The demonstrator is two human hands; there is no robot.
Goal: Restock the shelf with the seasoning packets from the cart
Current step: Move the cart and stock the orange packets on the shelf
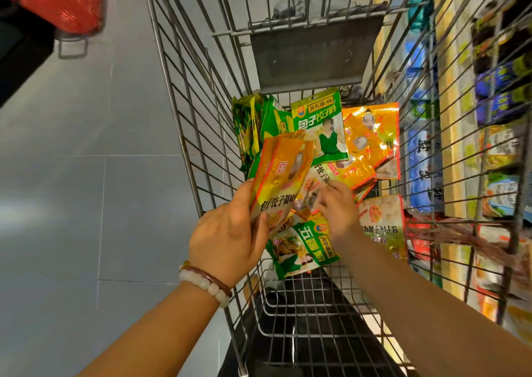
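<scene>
A: Item held by left hand point(227, 237)?
B: Orange seasoning packets point(280, 175), gripped above the cart point(184, 94).
A: Right hand point(338, 209)?
B: Another packet point(309, 188) is pinched over the pile.

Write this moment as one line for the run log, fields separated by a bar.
left hand: holds orange packets | right hand: picking packet from cart pile | shelf: at right | phase: gathering

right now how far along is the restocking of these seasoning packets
Early or midway. Nothing shows as shelved. In hand: the left hand holds a small stack of orange packets, and the right hand picks another. Left: green packets and more orange packets lie in the cart.
</scene>
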